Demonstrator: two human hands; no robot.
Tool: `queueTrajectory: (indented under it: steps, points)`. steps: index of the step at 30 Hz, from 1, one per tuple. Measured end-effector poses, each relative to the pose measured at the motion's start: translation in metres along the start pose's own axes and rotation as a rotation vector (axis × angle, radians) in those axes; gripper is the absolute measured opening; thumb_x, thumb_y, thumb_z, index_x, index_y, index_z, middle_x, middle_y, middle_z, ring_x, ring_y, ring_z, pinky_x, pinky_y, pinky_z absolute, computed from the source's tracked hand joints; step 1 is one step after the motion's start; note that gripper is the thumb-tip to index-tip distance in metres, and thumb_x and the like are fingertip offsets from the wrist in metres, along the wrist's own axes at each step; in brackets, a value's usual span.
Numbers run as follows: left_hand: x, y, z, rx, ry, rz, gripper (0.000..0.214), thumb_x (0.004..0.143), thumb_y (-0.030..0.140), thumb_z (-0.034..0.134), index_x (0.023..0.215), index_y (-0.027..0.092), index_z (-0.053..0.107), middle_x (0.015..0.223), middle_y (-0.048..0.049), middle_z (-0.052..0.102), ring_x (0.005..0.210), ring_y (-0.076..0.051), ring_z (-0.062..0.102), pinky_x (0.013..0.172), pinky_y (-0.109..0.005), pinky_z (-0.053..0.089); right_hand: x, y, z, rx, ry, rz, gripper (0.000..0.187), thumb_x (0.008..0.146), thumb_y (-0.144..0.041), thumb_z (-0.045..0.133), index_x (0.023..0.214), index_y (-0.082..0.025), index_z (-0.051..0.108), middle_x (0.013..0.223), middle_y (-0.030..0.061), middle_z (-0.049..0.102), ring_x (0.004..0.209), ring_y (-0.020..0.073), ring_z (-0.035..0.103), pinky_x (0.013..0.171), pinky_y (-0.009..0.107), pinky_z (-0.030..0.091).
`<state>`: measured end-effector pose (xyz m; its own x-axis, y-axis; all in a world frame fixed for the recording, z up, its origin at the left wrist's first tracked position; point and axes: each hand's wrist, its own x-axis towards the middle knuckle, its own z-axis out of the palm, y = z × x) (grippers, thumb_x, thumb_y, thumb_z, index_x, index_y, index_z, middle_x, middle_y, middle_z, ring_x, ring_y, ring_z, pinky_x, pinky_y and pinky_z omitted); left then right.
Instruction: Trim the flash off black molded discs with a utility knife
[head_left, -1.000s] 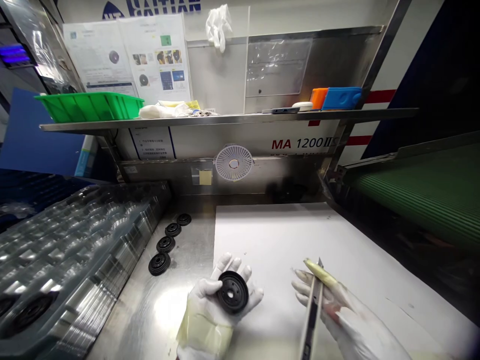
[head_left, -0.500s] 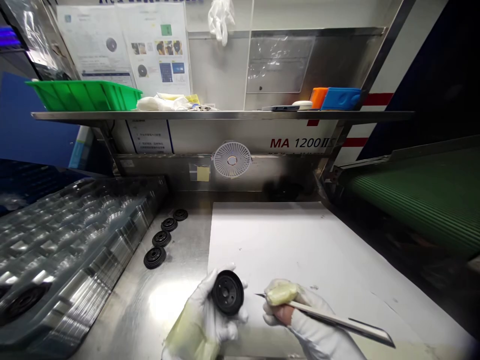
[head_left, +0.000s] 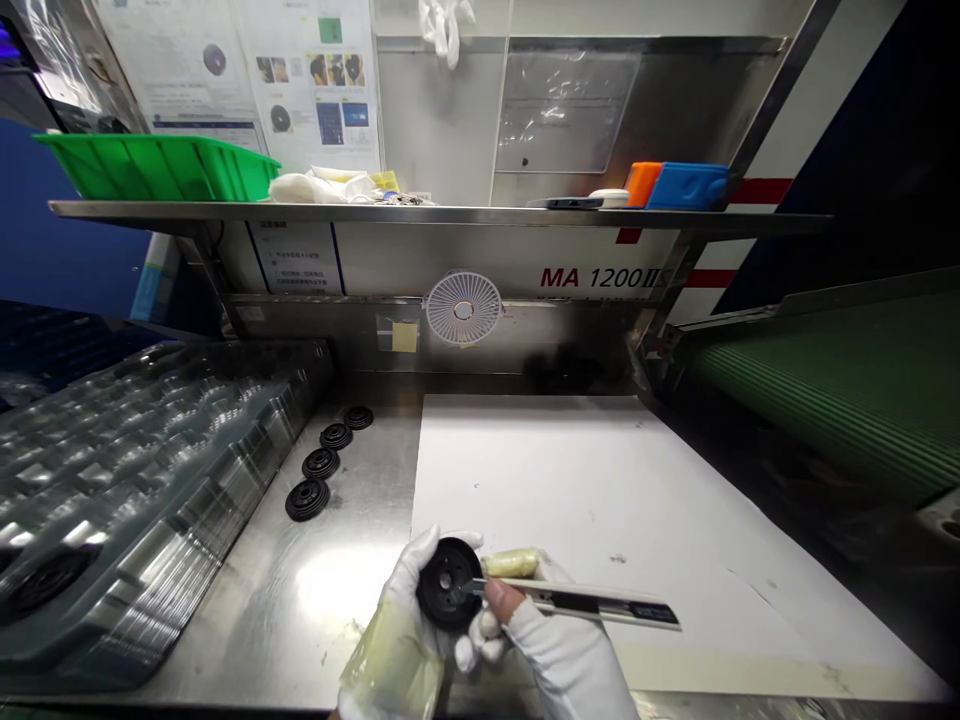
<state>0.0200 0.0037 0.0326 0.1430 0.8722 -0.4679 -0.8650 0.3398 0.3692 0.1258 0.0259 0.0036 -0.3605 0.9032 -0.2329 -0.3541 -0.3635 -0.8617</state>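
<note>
My left hand [head_left: 401, 625], in a white glove with yellowish tape around it, grips a round black plastic wheel-like part [head_left: 442, 590] whose hollow face is turned up to me. In my right hand [head_left: 559, 640], also gloved but with the thumb tip bare, is a white-handled utility knife [head_left: 600, 603]. Its blade reaches over the inside of the black part, near the hub; whether it touches is unclear. Yellow tape wraps my right index finger. Both hands are over the front edge of a white sheet [head_left: 525, 470].
Several similar black parts [head_left: 307, 499] stand in a row on the metal table [head_left: 255, 590]. Stacked clear trays [head_left: 172, 480] are at left, a green conveyor [head_left: 840, 400] at right. Above, a shelf [head_left: 480, 213] carries a green bin [head_left: 157, 170]; a small fan [head_left: 464, 309] sits below it.
My right hand has moved left with the knife, bringing the blade from beside the black part to over its inside. The left hand still holds the part, nearly in place. The view has tilted slightly.
</note>
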Motion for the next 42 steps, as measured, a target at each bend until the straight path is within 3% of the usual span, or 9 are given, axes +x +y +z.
queueTrajectory:
  steps: [4, 7, 14, 21, 31, 37, 42]
  points:
    - [-0.008, -0.004, 0.013, 0.010, 0.073, 0.156, 0.025, 0.075, 0.037, 0.054, 0.077, 0.014, 0.061, 0.053, -0.0059, 0.059, 0.039, -0.013, 0.051, 0.035, -0.020, 0.030, 0.004, 0.001, -0.003, -0.040, 0.050, -0.092, 0.040, 0.064, -0.052, 0.075, 0.063, -0.017, 0.056, 0.047, 0.0013, 0.057, 0.040, 0.0150, 0.053, 0.040, 0.026, 0.046]
    - [-0.008, -0.007, 0.015, 0.050, 0.139, 0.200, 0.028, 0.075, 0.041, 0.053, 0.074, 0.014, 0.060, 0.048, -0.0051, 0.057, 0.037, -0.014, 0.051, 0.031, -0.019, 0.022, -0.005, -0.006, 0.005, -0.018, 0.092, -0.075, 0.039, 0.065, -0.050, 0.075, 0.063, -0.018, 0.054, 0.043, -0.0005, 0.055, 0.037, 0.0148, 0.053, 0.038, 0.025, 0.045]
    - [-0.003, -0.009, 0.002, 0.119, 0.032, 0.140, 0.043, 0.078, 0.054, 0.045, 0.077, 0.014, 0.061, 0.040, -0.0034, 0.053, 0.028, -0.013, 0.045, 0.030, -0.019, 0.021, -0.020, -0.014, 0.017, -0.059, 0.202, -0.031, 0.040, 0.063, -0.050, 0.076, 0.066, -0.018, 0.052, 0.040, -0.0008, 0.056, 0.036, 0.0136, 0.052, 0.040, 0.023, 0.047]
    - [-0.007, -0.007, 0.008, 0.132, 0.089, 0.145, 0.045, 0.078, 0.055, 0.043, 0.077, 0.014, 0.060, 0.038, -0.0055, 0.053, 0.031, -0.015, 0.047, 0.030, -0.020, 0.024, -0.021, -0.016, 0.022, 0.077, 0.115, -0.038, 0.037, 0.067, -0.045, 0.076, 0.069, -0.021, 0.047, 0.040, -0.0034, 0.055, 0.033, 0.0146, 0.051, 0.033, 0.022, 0.042]
    - [-0.009, -0.007, 0.016, 0.159, 0.102, 0.201, 0.036, 0.075, 0.050, 0.051, 0.072, 0.015, 0.059, 0.035, -0.0006, 0.047, 0.028, -0.013, 0.044, 0.028, -0.019, 0.018, -0.018, -0.009, 0.014, -0.035, 0.146, -0.056, 0.039, 0.068, -0.049, 0.074, 0.071, -0.018, 0.050, 0.042, -0.0021, 0.056, 0.035, 0.0126, 0.052, 0.035, 0.022, 0.044]
    - [-0.011, -0.006, 0.016, 0.156, 0.187, 0.183, 0.033, 0.075, 0.047, 0.053, 0.071, 0.015, 0.059, 0.047, -0.0023, 0.056, 0.034, -0.012, 0.048, 0.033, -0.020, 0.031, -0.014, -0.003, 0.012, -0.016, 0.143, -0.019, 0.043, 0.065, -0.053, 0.074, 0.069, -0.019, 0.049, 0.040, -0.0024, 0.055, 0.035, 0.0126, 0.051, 0.035, 0.022, 0.044]
    - [-0.011, -0.007, 0.015, 0.156, 0.207, 0.177, 0.031, 0.075, 0.046, 0.053, 0.070, 0.016, 0.058, 0.049, -0.0020, 0.056, 0.034, -0.012, 0.048, 0.034, -0.021, 0.033, -0.012, -0.002, 0.009, -0.047, 0.135, 0.013, 0.045, 0.063, -0.057, 0.073, 0.068, -0.019, 0.050, 0.041, -0.0019, 0.056, 0.034, 0.0134, 0.052, 0.036, 0.023, 0.045]
